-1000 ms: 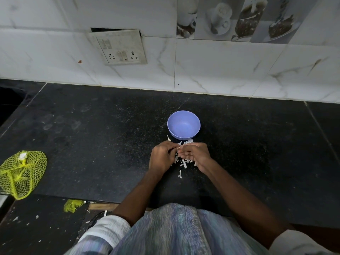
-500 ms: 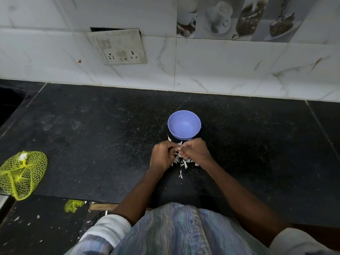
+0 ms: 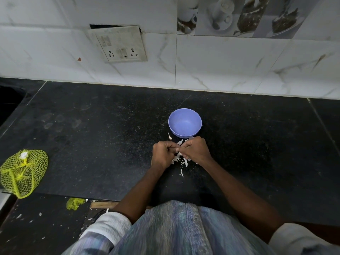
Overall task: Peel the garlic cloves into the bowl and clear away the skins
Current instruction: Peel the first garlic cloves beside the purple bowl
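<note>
Both hands work together just in front of the bowl (image 3: 184, 124). My left hand (image 3: 162, 155) has its fingers curled inward, and my right hand (image 3: 196, 150) is curled the same way; the fingertips of the two meet at one point between them. Whatever they pinch there is too small and too covered to identify — I cannot tell whether a garlic clove sits in the grip.

The bowl is round, smooth-walled and lilac-blue, with a matte plastic look. It stands upright on the countertop (image 3: 92, 137), and what shows of its inside is plain blue. Its near rim is just beyond my knuckles, not touching them.

Garlic skins (image 3: 181, 159) lie under and between my hands: thin, pale, papery flakes with curled and ragged edges, loosely heaped on the stone. One curved sliver lies beside the bowl's left base, and a single scrap lies apart, nearer my body.

The countertop is black polished stone with fine pale speckling and a few dull smudges. At its back edge rises a wall of glossy white tiles (image 3: 230, 67) with grey-brown veining, carrying a grimy switch plate (image 3: 119, 45) that sits crooked.

At the far left edge of the counter rests a yellow mesh bag (image 3: 22, 173) — open netting, slack and flattened, gathered at a knot. A smaller wad of yellow netting (image 3: 74, 203) lies below the counter's front edge.
</note>
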